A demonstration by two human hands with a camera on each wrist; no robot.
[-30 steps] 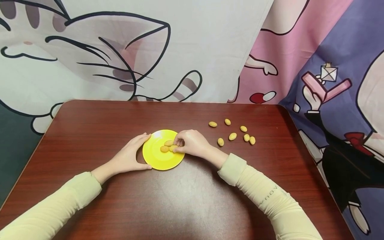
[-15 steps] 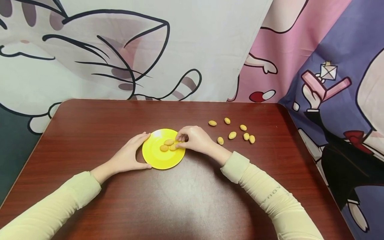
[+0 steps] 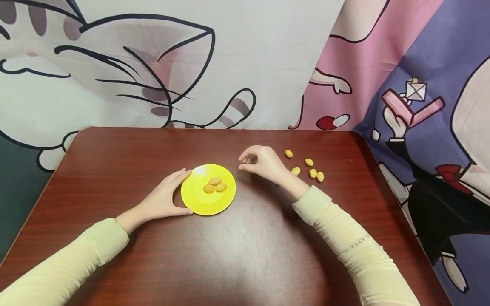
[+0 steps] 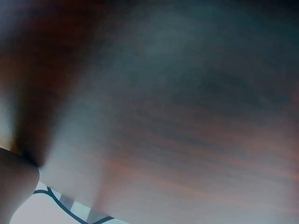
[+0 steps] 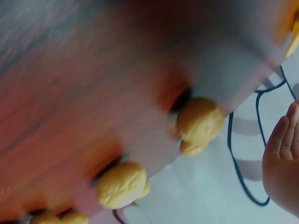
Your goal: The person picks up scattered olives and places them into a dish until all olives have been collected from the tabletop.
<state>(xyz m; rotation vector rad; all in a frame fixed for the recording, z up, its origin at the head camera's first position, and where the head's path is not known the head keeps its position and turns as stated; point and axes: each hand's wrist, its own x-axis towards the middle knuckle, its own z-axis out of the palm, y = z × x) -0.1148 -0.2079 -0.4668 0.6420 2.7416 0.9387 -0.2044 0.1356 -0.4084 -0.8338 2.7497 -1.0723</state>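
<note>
In the head view, my left hand [image 3: 162, 199] holds a round yellow plate [image 3: 203, 202] by its left rim, fingers at the upper edge and thumb at the lower. Three oval, nut-like yellow pieces [image 3: 215, 181] lie close together on the plate. Just right of the plate, my right hand [image 3: 265, 163] is over the table with loosely bent fingers and nothing visible between them. Several similar yellow pieces [image 3: 309, 162] lie to its right, one partly covered by the hand. The right wrist view shows some of these pieces [image 5: 123, 185] up close.
A dark red-brown wooden table [image 3: 160, 263] carries everything. Behind it hangs a white cloth [image 3: 268, 51] printed with a cartoon cat. Pink and blue printed cloth [image 3: 432, 140] hangs along the right side. The left wrist view is mostly blurred tabletop.
My right hand has withdrawn from the pieces on the plate and moved up and right toward the loose pieces, now covering some. My left hand and the plate stay put.
</note>
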